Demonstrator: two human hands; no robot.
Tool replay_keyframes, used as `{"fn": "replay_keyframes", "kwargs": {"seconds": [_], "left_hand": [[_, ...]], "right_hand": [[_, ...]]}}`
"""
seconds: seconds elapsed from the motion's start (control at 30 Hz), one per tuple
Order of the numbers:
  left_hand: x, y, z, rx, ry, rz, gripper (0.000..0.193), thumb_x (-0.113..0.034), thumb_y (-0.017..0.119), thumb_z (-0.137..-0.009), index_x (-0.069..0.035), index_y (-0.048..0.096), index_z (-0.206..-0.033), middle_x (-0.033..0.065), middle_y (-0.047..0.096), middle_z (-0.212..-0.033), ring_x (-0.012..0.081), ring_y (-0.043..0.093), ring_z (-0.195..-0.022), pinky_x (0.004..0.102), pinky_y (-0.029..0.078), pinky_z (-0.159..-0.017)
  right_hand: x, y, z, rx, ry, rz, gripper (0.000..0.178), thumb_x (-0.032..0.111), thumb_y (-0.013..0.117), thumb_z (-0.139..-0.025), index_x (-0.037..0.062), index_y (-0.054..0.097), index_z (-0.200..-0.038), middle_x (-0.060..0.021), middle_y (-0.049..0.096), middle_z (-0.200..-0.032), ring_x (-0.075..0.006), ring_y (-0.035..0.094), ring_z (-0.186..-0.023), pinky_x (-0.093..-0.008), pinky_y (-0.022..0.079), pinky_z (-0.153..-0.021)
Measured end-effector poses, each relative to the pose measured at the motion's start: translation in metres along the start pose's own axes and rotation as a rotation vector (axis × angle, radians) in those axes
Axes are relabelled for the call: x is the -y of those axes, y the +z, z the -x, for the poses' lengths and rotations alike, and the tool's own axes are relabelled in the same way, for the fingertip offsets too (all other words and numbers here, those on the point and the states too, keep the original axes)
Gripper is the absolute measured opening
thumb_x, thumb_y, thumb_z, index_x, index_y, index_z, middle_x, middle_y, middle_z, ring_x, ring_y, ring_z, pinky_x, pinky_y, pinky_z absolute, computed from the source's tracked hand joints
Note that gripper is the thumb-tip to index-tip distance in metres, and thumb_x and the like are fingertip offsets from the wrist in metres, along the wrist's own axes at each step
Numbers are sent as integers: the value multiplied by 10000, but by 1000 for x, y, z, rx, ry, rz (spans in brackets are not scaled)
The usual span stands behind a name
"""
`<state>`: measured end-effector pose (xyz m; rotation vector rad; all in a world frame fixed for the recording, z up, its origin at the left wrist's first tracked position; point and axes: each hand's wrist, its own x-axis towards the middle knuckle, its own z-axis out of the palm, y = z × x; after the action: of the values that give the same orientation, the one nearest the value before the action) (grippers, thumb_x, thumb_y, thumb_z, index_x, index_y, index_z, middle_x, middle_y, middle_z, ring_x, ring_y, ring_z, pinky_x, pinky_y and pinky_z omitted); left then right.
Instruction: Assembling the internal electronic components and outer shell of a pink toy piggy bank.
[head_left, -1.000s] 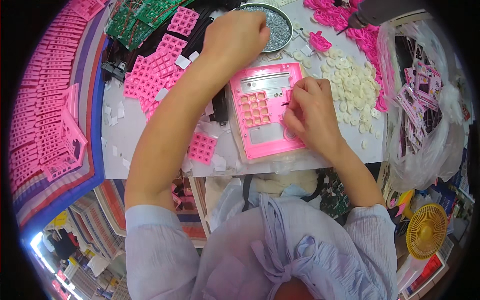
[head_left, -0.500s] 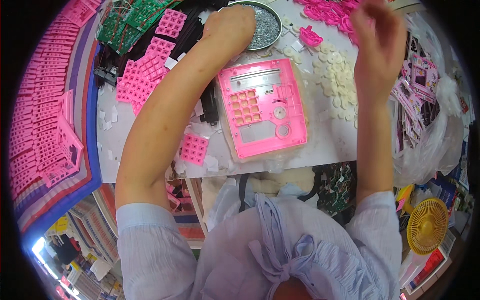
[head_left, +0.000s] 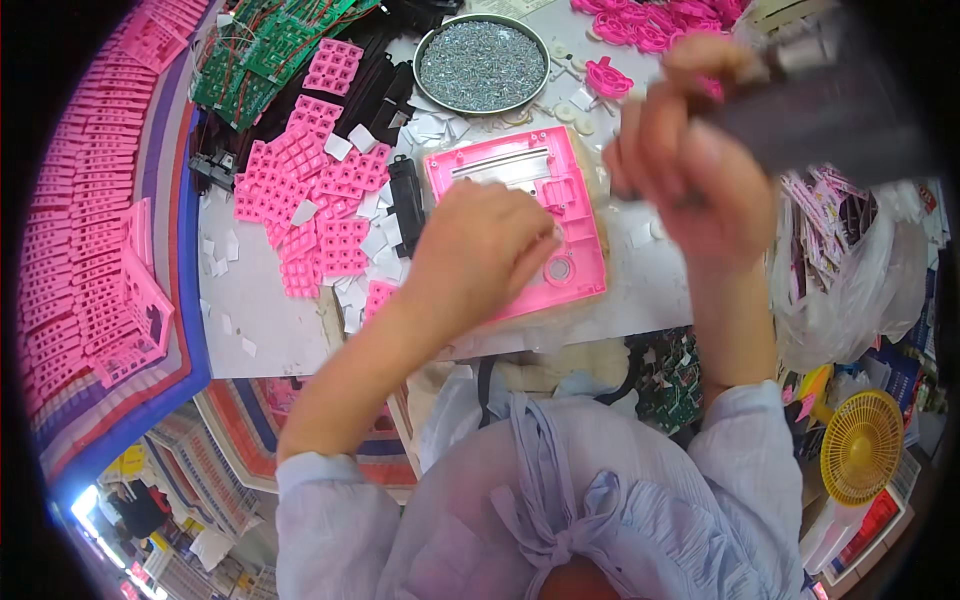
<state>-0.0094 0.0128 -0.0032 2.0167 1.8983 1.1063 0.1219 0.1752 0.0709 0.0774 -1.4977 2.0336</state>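
A pink plastic casing [head_left: 592, 240] with keypad holes and round openings lies on the table in front of me. My left hand [head_left: 485, 245] is over its middle, fingers drawn together; whatever they hold is too small to see. It covers the keypad holes. Up at the right, my right hand [head_left: 700, 170] is closed around a dark, elongated tool [head_left: 830, 110], which looks like an electric screwdriver and is blurred by motion. Beyond the casing stands a round dish [head_left: 481, 109] full of small metal screws [head_left: 480, 65].
Pink keypads [head_left: 345, 245], white paper bits and black parts [head_left: 405, 200] crowd the casing's left. Green circuit boards [head_left: 270, 50] lie far left, beside stacked pink panels [head_left: 80, 230]. Pink parts [head_left: 660, 25] sit far right; a plastic bag [head_left: 850, 300] and yellow fan [head_left: 862, 447] are at right.
My left hand has moved from the screw dish back over the casing. My right hand, empty and raised before, has come inward and now grips the dark tool.
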Motion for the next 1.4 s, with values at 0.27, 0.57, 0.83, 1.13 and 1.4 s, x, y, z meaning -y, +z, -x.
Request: {"fn": "replay_keyframes", "kwargs": {"seconds": [0.27, 0.57, 0.83, 1.13, 1.4], "left_hand": [[-20, 12, 17, -163, -29, 176, 161, -100, 793, -788, -102, 689, -911, 24, 692, -846, 221, 642, -777, 380, 428, -751], [-16, 14, 18, -198, -16, 76, 230, -157, 831, -752, -116, 680, -921, 0, 666, -827, 209, 632, -783, 408, 410, -826], [-3, 11, 23, -50, -20, -113, 403, -278, 864, -658, -130, 688, -989, 1, 657, -1040, 243, 599, -1035, 476, 371, -971], [-7, 19, 19, 6, 108, -276, 194, -299, 779, -757, -144, 755, -872, -9, 640, -934, 190, 591, -1021, 551, 371, -1047], [-5, 18, 25, 109, 200, -404, 277, -315, 769, -779, -124, 708, -971, 11, 658, -1064, 188, 584, -1109, 559, 337, -1077]], "right_hand": [[-3, 26, 32, -36, -103, -129, 351, 101, 660, -845, -24, 492, -1126, -85, 586, -714, -131, 565, -590, -286, 505, -561], [-9, 29, 36, -26, -86, -58, 324, 99, 650, -859, -19, 488, -1113, -84, 592, -740, -132, 584, -641, -286, 516, -605], [-49, 4, 48, -133, 21, 104, 296, 72, 682, -848, -14, 542, -1094, -77, 589, -914, -113, 581, -765, -274, 502, -659], [-58, 2, 52, 136, 55, 669, 223, 7, 629, -898, 63, 429, -979, -78, 535, -741, -150, 517, -627, -310, 454, -562], [-51, -3, 28, 60, 205, 185, 310, 87, 705, -878, 44, 492, -1099, -22, 527, -719, -110, 503, -584, -281, 424, -531]]}}
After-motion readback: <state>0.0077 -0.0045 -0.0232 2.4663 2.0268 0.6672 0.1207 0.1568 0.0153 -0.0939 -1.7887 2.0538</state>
